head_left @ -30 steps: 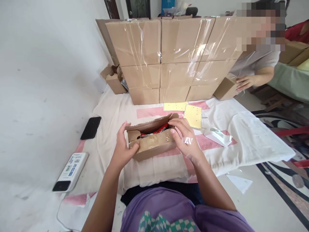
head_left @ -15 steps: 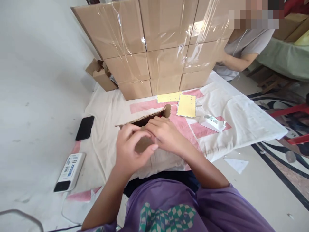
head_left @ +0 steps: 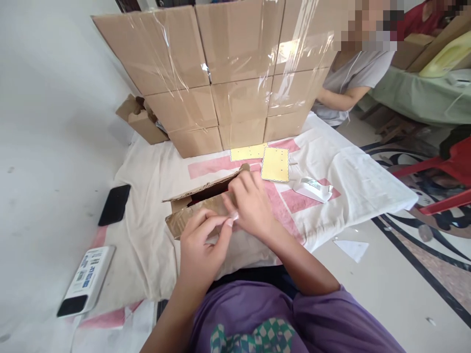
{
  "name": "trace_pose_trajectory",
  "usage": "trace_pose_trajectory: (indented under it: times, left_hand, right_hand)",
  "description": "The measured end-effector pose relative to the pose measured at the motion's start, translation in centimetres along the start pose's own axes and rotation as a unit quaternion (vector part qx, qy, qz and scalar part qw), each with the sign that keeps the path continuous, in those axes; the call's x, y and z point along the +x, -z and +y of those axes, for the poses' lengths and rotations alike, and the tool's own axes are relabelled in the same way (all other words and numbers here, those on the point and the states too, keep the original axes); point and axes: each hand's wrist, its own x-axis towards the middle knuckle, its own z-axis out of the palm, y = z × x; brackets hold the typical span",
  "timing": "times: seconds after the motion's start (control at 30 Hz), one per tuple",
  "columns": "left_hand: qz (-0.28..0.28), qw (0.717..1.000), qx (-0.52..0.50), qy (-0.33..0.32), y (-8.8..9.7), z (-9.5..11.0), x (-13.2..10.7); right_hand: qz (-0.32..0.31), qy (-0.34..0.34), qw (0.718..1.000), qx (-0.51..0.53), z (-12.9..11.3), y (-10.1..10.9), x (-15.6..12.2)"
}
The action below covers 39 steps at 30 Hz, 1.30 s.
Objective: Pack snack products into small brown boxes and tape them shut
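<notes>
A small brown cardboard box (head_left: 180,221) lies on a white and pink cloth (head_left: 353,181) in front of me, its far flap (head_left: 206,188) raised. My right hand (head_left: 252,208) rests on top of the box, fingers stretched toward the flap. My left hand (head_left: 202,247) is just in front of it, thumb and fingers pinched together against the edge of the right hand. What the pinch holds is too small to make out. The inside of the box is mostly hidden.
A wall of taped cartons (head_left: 228,73) stands behind the box. Two yellow cards (head_left: 274,163) and a white tape dispenser (head_left: 312,189) lie to the right. A black phone (head_left: 114,205) and a white device (head_left: 86,279) lie on the left. Another person (head_left: 349,83) sits at the back right.
The view has shifted left and closer. My right hand slid onto the box top and my left hand let go of the box end and came to pinch beside it.
</notes>
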Motion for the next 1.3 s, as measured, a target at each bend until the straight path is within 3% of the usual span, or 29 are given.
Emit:
trace_pose_trajectory:
  times: [0.07, 0.13, 0.27, 0.33, 0.43, 0.5, 0.6, 0.7, 0.8, 0.93, 1.03, 1.1, 1.17, 1.3]
  left_hand:
    - [0.022, 0.999, 0.028, 0.0, 0.2, -0.9, 0.4]
    - [0.025, 0.997, 0.067, 0.002, 0.6, -2.3, 1.2]
    - [-0.056, 0.993, 0.101, 0.035, 1.1, -5.7, 3.1]
    - [-0.095, 0.986, 0.136, 0.022, 1.1, -7.1, 3.8]
    - [-0.116, 0.975, 0.188, -0.027, 1.0, -8.2, 4.2]
    - [-0.07, 0.971, 0.222, -0.061, 1.1, -8.3, 4.4]
    - [-0.007, 0.966, 0.243, -0.085, 1.5, -8.1, 4.4]
    - [-0.077, 0.969, 0.234, -0.01, 1.6, -7.8, 3.9]
    - [-0.101, 0.967, 0.224, 0.075, 1.2, -7.4, 2.7]
    - [0.042, 0.993, 0.057, 0.097, 0.7, -6.4, 1.1]
    - [0.104, 0.982, -0.044, 0.149, 0.4, -5.1, 0.7]
    - [0.073, 0.979, -0.065, 0.178, 0.2, -4.4, 0.9]
    - [0.005, 0.979, -0.061, 0.192, -0.3, -4.1, 1.3]
    - [-0.069, 0.976, -0.044, 0.2, -1.0, -4.5, 2.0]
  right_hand:
    - [0.077, -0.072, 0.994, 0.025, 1.2, 0.1, 0.1]
    - [0.11, -0.13, 0.983, 0.067, 2.6, 0.1, 0.2]
    - [0.047, -0.175, 0.961, 0.207, 4.3, -0.3, 0.0]
    - [0.002, -0.154, 0.955, 0.252, 4.1, -0.4, -0.4]
    - [-0.075, -0.097, 0.97, 0.21, 3.1, -0.7, -0.9]
    - [-0.104, -0.079, 0.979, 0.155, 2.6, -1.2, -1.2]
    - [-0.085, -0.088, 0.986, 0.11, 2.5, -1.9, -1.5]
    - [-0.053, -0.072, 0.993, 0.075, 2.9, -1.9, -1.5]
    - [-0.105, -0.007, 0.991, 0.08, 3.3, -1.3, -1.2]
    - [-0.15, 0.003, 0.984, 0.096, 3.2, -0.8, -0.6]
    - [-0.158, 0.009, 0.985, 0.073, 3.1, -0.6, -0.1]
    - [-0.164, 0.019, 0.984, 0.062, 3.0, -0.4, 0.1]
    - [-0.154, 0.037, 0.985, 0.072, 2.7, 0.0, 0.3]
    - [-0.133, 0.069, 0.97, 0.192, 1.7, 1.0, 1.0]
